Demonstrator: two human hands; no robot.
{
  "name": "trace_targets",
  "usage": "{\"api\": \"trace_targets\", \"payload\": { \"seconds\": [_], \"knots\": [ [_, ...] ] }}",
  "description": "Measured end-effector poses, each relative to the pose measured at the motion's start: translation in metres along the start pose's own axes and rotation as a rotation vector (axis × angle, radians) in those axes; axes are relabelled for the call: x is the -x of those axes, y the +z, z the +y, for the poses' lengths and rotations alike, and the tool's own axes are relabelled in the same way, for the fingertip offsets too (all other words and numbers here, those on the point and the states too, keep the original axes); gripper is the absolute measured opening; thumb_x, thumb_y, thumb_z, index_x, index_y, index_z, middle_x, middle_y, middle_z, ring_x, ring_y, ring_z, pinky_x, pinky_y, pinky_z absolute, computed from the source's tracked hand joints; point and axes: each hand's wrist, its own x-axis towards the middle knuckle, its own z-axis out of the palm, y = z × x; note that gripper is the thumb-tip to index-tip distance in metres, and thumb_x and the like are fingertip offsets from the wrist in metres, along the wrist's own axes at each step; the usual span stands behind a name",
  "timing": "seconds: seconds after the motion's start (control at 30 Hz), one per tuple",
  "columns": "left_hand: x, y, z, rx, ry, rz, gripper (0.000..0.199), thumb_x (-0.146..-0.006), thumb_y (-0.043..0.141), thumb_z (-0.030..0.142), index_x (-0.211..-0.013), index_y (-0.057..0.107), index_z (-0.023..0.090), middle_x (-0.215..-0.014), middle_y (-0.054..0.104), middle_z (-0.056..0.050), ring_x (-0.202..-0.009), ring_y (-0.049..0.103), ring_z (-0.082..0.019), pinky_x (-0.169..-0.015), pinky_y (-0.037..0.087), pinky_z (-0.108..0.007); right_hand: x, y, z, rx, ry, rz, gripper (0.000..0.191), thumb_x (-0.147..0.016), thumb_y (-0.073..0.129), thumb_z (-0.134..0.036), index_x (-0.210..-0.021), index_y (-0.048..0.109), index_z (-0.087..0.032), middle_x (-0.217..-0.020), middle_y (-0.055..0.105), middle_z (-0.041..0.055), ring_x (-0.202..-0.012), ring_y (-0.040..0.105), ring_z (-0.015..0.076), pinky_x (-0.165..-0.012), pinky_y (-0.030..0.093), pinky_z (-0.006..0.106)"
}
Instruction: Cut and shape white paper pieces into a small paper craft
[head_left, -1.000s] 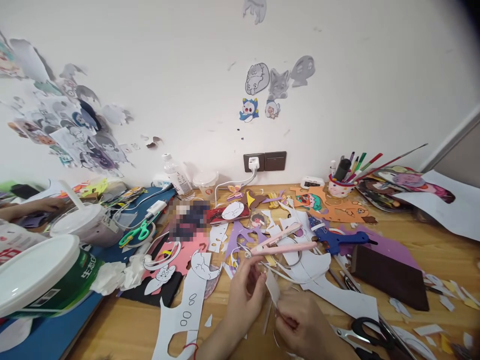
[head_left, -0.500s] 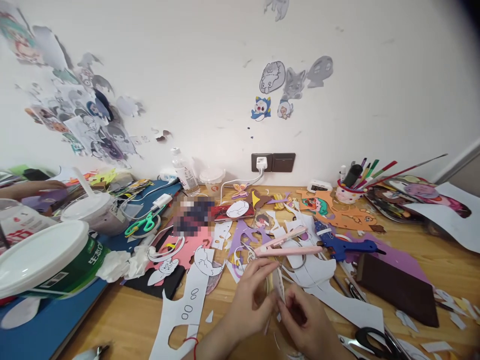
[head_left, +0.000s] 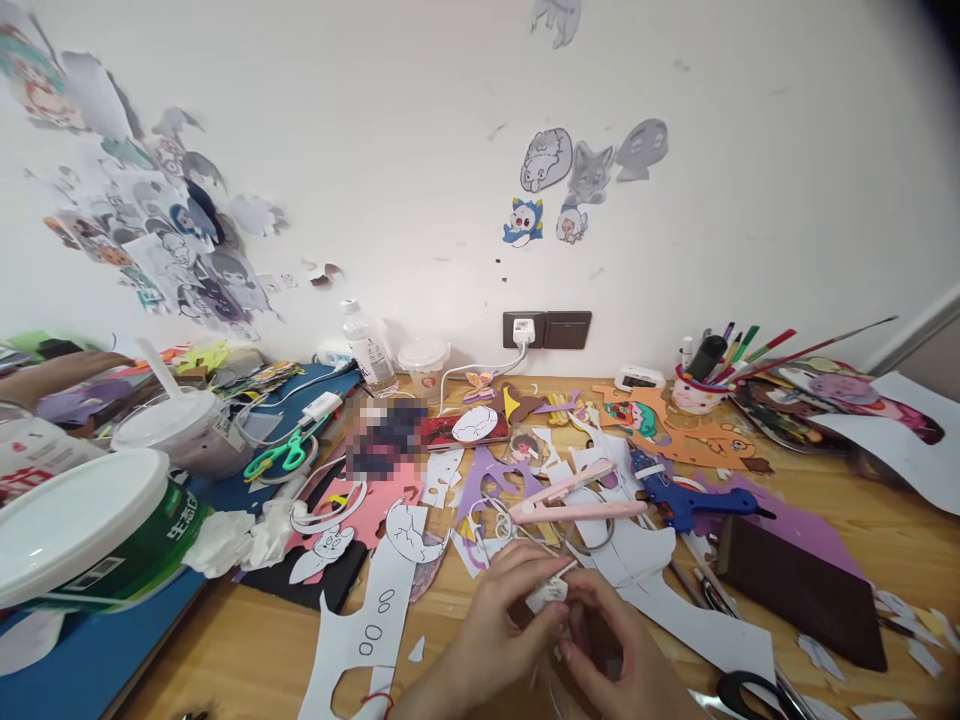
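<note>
Paper (head_left: pixel 549 592) between both hands, long axis unclear; left hand (head_left: pixel 514 612) pinching it; right hand (head_left: pixel 613 640) curled alongside, grip hidden

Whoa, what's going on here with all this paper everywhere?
Someone's left hand is pinching a small white piece above the wooden desk. Their right hand is right up against it, but its exact grip is hidden. Around them lie paper cutouts, an open pink tool and a blue glue gun.
</note>
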Motion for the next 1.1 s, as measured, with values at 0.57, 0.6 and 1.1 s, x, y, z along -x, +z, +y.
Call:
{"api": "trace_targets", "payload": {
  "seconds": [0.57, 0.6, 1.1],
  "knots": [
    [0.001, 0.000, -0.003, -0.008, -0.111, 0.114, 0.023, -0.087, 0.049, 0.022, -0.100, 0.068, 0.020, -0.082, 0.063, -0.005, -0.078, 0.057, -0.015, -0.071, 0.044, -0.024, -0.001, 0.000, 0.000, -0.003, 0.014, -0.080, 0.048, -0.081, 0.048, -0.017, -0.123, 0.027, -0.026, -0.088, 0.059, 0.0025, -0.060, 0.051, 0.0125, -0.058, 0.044, 0.024],
    [0.001, 0.000, -0.004, -0.001, -0.104, 0.110, 0.024, -0.087, 0.049, 0.023, -0.104, 0.066, 0.021, -0.086, 0.063, -0.005, -0.082, 0.057, -0.015, -0.073, 0.044, -0.025, -0.001, 0.000, 0.003, -0.005, 0.016, -0.074, 0.048, -0.081, 0.049, -0.018, -0.123, 0.027, -0.026, -0.087, 0.058, 0.0027, -0.059, 0.051, 0.0125, -0.057, 0.044, 0.024],
    [0.005, 0.001, -0.016, -0.051, -0.018, 0.170, 0.048, -0.077, 0.064, 0.026, -0.122, 0.051, 0.033, -0.100, 0.050, -0.004, -0.086, 0.052, -0.016, -0.075, 0.045, -0.028, -0.005, -0.002, -0.009, -0.046, -0.021, -0.032, 0.026, -0.078, 0.050, -0.017, -0.103, 0.045, -0.021, -0.072, 0.055, -0.0004, -0.057, 0.046, 0.0120, -0.053, 0.037, 0.022]
  ]
}}
